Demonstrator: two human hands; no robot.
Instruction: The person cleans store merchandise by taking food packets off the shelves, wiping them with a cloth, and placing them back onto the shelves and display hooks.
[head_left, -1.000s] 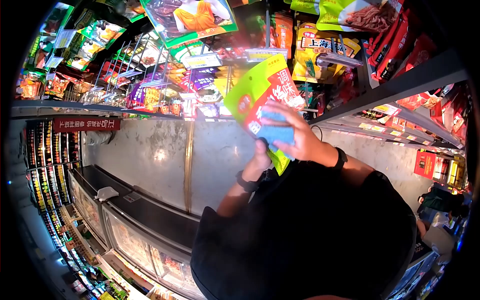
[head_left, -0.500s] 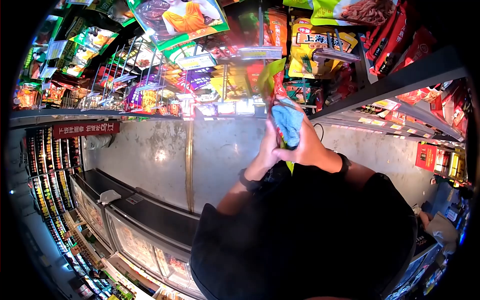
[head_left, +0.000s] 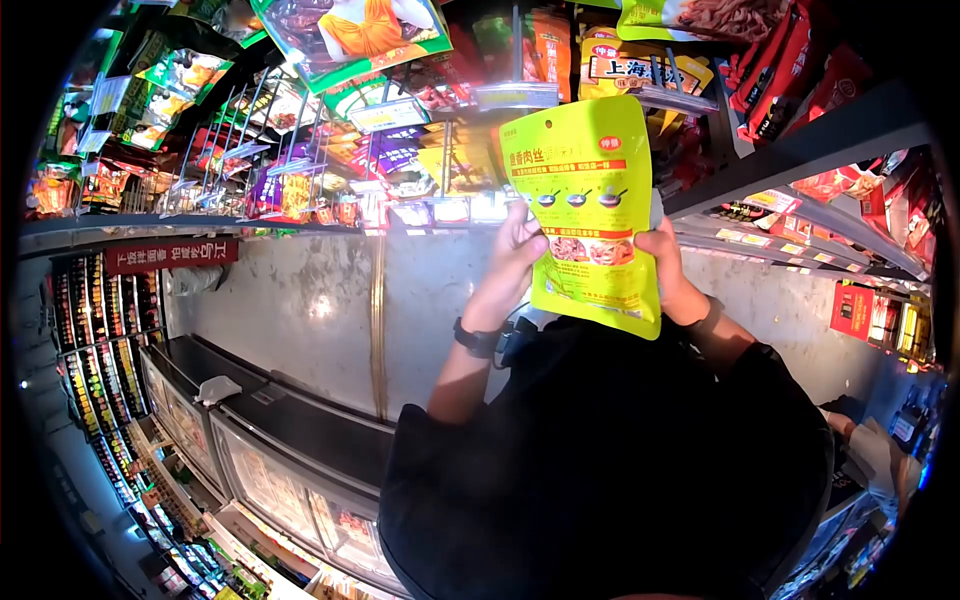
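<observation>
A yellow-green seasoning packet point(head_left: 585, 275) faces me, nearly upright, with Chinese print, small pan pictures and food photos on it. My left hand point(head_left: 508, 262) grips its left edge, thumb on the front and fingers behind. At the right edge my right hand point(head_left: 672, 272) pinches it the same way. The blue cloth is mostly or wholly hidden behind the packet. Just beyond hang rows of packets, among them a yellow bag point(head_left: 610, 70) with dark lettering. Dark bands circle both wrists.
A shelf edge point(head_left: 800, 150) slants across the right, with price tags below it. Hooks with packaged food point(head_left: 300, 190) fill the upper left. Freezer chests point(head_left: 290, 430) stand at lower left on the grey floor point(head_left: 310, 320). Another person's arm point(head_left: 840, 425) shows at far right.
The packet has turned from edge-on to flat toward me. My hands have moved apart to its two sides, and the blue cloth has gone from clear view.
</observation>
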